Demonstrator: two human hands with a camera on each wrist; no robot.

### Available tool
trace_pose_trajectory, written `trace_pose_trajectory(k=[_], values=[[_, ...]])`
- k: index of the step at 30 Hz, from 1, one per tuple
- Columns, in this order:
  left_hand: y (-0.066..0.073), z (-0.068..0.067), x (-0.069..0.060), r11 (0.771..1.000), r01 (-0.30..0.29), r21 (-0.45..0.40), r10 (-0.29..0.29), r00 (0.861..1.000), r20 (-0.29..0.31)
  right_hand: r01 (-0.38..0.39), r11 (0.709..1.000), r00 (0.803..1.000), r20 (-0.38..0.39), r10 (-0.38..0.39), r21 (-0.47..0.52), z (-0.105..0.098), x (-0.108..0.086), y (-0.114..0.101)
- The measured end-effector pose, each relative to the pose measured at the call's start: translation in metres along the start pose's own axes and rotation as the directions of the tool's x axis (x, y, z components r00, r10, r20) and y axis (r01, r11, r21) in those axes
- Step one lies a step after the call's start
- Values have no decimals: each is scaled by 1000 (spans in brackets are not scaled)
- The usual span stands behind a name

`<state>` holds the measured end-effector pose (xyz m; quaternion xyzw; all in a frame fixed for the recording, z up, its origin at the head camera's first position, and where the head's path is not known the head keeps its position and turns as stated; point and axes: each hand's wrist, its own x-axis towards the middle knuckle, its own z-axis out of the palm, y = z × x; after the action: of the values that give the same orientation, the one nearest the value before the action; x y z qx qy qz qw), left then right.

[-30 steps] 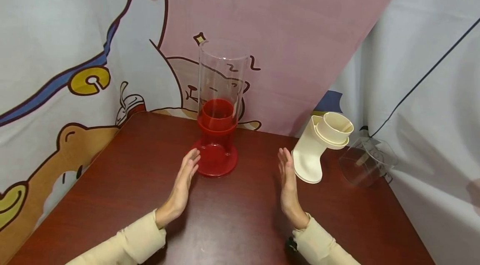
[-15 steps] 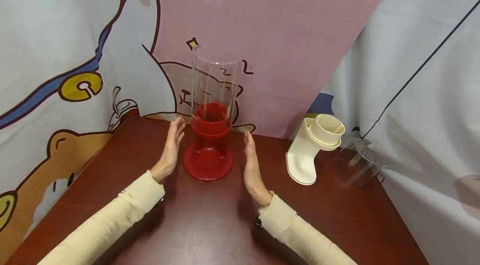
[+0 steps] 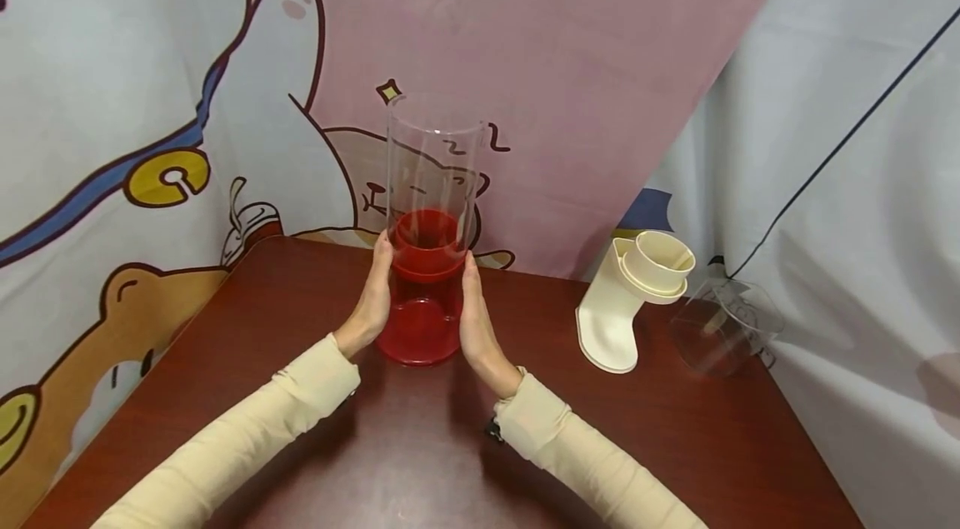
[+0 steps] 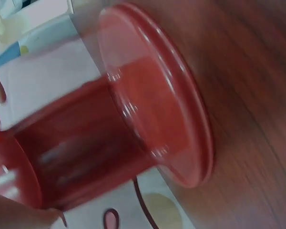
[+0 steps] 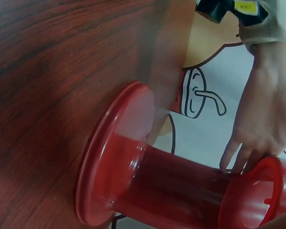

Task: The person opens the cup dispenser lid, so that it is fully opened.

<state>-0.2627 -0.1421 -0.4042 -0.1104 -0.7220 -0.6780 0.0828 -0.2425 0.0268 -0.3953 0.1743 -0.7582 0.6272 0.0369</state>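
Observation:
A red plastic stand (image 3: pixel 416 329) has a round foot, a short column and a ring-shaped collar at its top. A clear tall cylinder (image 3: pixel 437 131) stands upright on that collar. My left hand (image 3: pixel 372 296) touches the stand's left side near the collar, and my right hand (image 3: pixel 476 325) lies along the right side; both look mostly straight-fingered. The right wrist view shows the left hand's fingertips (image 5: pixel 236 160) at the collar's edge. In the left wrist view, the stand's foot (image 4: pixel 157 109) appears level on the table. The far fingers are partly hidden.
To the right stands a cream plastic piece (image 3: pixel 607 329) with a ring-shaped top and a flat foot. Beyond it is a clear container (image 3: pixel 723 333) with a handle, near the table's right edge. Printed cloth (image 3: pixel 570 96) hangs behind the brown table (image 3: pixel 420 446).
Both hands have come inward and forward from apart until they meet the red stand's sides. The stand and cream piece have stayed in place; the view has shifted slightly.

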Motion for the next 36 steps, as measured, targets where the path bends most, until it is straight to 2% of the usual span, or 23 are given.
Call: trace_pose_trajectory(k=[4,7,10,13,17,21,24,26,28,30,32,34,36], values=[[7,16,-12,999,-23,44,26,999,-48,-14,1000,1000,-16,15,19,-2,7,1],[11,33,-25,997,-36,74,41,997,-67,-4,997,999,-53,8,75,-4,15,2],[16,47,-39,994,-13,106,21,997,-77,5,989,998,-66,5,148,-5,22,4],[19,52,-45,994,-7,110,18,994,-104,6,983,999,-50,3,184,-8,26,5],[18,41,-38,998,-29,61,39,983,-181,27,995,997,-76,-19,94,-15,25,4],[13,16,-14,1000,-14,21,19,969,-245,46,999,992,-122,-43,20,-13,8,-6],[8,0,8,1000,-3,-22,-2,973,-232,36,999,993,-112,-32,34,-4,-10,-13],[3,-5,18,997,-8,-73,-7,981,-193,33,998,995,-101,-28,45,2,-20,-16],[0,-5,21,994,-2,-113,-13,991,-135,32,998,995,-93,-27,52,8,-27,-17],[-2,0,20,995,3,-103,-12,996,-91,38,998,995,-94,-32,59,11,-29,-18],[-3,6,16,998,-5,-64,0,997,-72,41,997,995,-93,-35,62,11,-28,-18],[-1,12,11,1000,-13,-1,13,996,-84,45,997,995,-87,-39,62,9,-26,-17],[1,19,4,999,-23,24,26,992,-122,56,996,995,-82,-51,64,6,-22,-14]])
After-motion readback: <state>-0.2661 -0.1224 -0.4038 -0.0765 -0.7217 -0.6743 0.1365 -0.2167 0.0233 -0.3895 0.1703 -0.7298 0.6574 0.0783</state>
